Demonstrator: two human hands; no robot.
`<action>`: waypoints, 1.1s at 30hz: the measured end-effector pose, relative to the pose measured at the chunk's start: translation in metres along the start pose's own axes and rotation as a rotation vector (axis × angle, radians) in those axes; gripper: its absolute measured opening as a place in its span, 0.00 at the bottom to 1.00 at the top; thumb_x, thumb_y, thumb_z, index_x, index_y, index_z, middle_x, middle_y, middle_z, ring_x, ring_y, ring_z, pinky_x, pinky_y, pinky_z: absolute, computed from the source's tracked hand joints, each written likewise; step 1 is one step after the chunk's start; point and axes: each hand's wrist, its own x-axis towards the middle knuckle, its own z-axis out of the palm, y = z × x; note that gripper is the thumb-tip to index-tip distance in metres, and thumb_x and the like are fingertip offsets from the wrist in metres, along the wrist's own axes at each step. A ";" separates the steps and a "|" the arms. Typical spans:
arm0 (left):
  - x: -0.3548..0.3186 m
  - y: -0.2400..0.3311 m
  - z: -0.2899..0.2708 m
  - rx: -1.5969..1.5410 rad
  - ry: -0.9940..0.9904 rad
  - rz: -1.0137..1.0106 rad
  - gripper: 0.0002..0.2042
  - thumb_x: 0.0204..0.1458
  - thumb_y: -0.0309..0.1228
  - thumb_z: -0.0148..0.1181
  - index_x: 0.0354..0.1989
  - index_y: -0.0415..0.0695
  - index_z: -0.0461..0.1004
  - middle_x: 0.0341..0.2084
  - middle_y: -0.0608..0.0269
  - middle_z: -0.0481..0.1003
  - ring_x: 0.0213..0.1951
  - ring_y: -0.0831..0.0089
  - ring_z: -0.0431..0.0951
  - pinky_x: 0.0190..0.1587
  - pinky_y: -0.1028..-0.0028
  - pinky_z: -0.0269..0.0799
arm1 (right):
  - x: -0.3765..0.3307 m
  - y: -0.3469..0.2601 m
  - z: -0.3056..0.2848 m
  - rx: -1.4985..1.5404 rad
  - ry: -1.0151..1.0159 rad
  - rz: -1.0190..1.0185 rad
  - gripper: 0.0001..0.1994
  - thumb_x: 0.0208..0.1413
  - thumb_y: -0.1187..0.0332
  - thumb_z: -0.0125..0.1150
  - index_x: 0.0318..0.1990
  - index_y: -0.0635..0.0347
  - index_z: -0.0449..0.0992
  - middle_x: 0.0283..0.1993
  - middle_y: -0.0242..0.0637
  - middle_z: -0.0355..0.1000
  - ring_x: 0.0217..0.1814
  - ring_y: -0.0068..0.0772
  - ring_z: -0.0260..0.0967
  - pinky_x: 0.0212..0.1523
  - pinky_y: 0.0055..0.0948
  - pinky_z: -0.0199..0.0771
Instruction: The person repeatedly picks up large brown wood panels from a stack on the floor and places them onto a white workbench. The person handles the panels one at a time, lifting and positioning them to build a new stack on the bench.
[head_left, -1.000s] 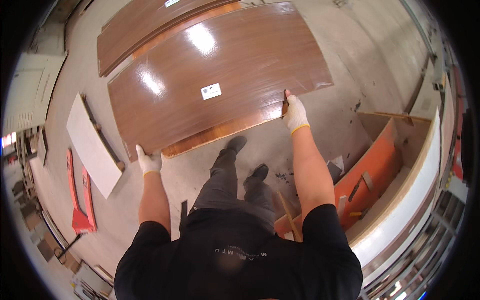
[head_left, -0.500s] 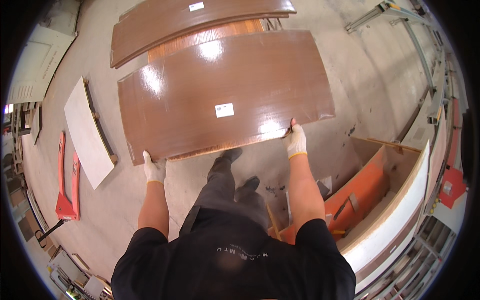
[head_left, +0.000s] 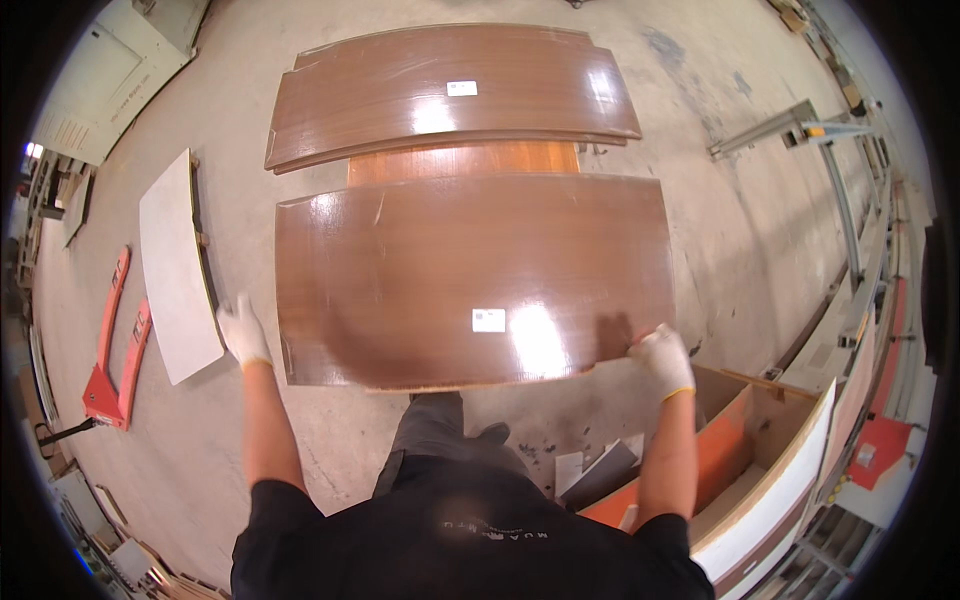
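A glossy brown wood-grain panel (head_left: 420, 260) with a small white label lies in front of me, its front edge toward my body. My left hand (head_left: 242, 332), in a white work glove, is off the panel to its left, fingers stretched out and holding nothing. At the panel's front right corner is my gloved right hand (head_left: 664, 360), casting a shadow on the glossy surface. Its fingers are blurred, and whether they touch the panel I cannot tell. Farther off lies a stack of similar brown panels (head_left: 380, 95), with an orange-brown wooden surface (head_left: 465, 162) showing between.
To the left are a white board (head_left: 178, 270) and a red pallet truck (head_left: 125, 370). At the lower right stands an open wooden crate (head_left: 780, 420) with an orange inner side. A metal frame (head_left: 765, 132) stands at the far right. Scrap pieces (head_left: 600, 470) lie near my feet.
My left hand has let go of the panel's front left corner and moved left. My right hand has shifted right along the front edge. The view has tilted, showing more of the far stack.
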 end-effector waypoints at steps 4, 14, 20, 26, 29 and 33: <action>0.104 0.075 0.057 -0.134 -0.277 0.004 0.38 0.60 0.56 0.59 0.66 0.33 0.71 0.61 0.38 0.76 0.64 0.46 0.76 0.67 0.58 0.68 | 0.153 0.043 -0.070 0.654 0.250 0.214 0.15 0.63 0.69 0.52 0.53 0.61 0.77 0.43 0.37 0.79 0.39 0.34 0.77 0.38 0.36 0.80; 0.217 0.181 0.158 0.127 -0.328 0.104 0.44 0.58 0.62 0.55 0.70 0.32 0.67 0.65 0.31 0.71 0.68 0.40 0.70 0.70 0.57 0.64 | 0.430 0.030 -0.115 0.402 0.332 0.380 0.33 0.59 0.51 0.57 0.62 0.72 0.75 0.58 0.62 0.78 0.65 0.59 0.74 0.67 0.42 0.69; 0.252 0.177 0.207 0.268 -0.360 0.067 0.45 0.58 0.64 0.54 0.66 0.29 0.70 0.59 0.27 0.75 0.66 0.38 0.72 0.69 0.55 0.65 | 0.484 0.037 -0.126 0.297 0.103 0.275 0.28 0.60 0.48 0.55 0.53 0.66 0.79 0.42 0.55 0.78 0.50 0.50 0.80 0.46 0.42 0.85; 0.294 0.165 0.199 0.123 -0.313 0.031 0.41 0.63 0.64 0.52 0.51 0.27 0.81 0.44 0.41 0.84 0.47 0.52 0.85 0.50 0.59 0.77 | 0.473 0.016 -0.162 0.595 0.287 0.526 0.29 0.62 0.44 0.52 0.43 0.68 0.81 0.37 0.44 0.77 0.35 0.38 0.75 0.30 0.38 0.78; 0.302 0.175 0.176 0.131 -0.329 -0.041 0.41 0.62 0.64 0.54 0.46 0.26 0.83 0.39 0.41 0.84 0.41 0.55 0.84 0.45 0.58 0.75 | 0.467 0.002 -0.186 0.518 0.389 0.457 0.28 0.63 0.45 0.56 0.35 0.68 0.82 0.26 0.37 0.73 0.25 0.35 0.71 0.18 0.41 0.68; 0.309 0.201 0.178 0.166 -0.228 0.088 0.43 0.63 0.65 0.49 0.38 0.24 0.81 0.37 0.29 0.81 0.47 0.38 0.81 0.53 0.53 0.72 | 0.484 -0.009 -0.191 0.562 0.368 0.558 0.30 0.64 0.42 0.59 0.32 0.67 0.81 0.24 0.36 0.69 0.21 0.34 0.68 0.17 0.40 0.68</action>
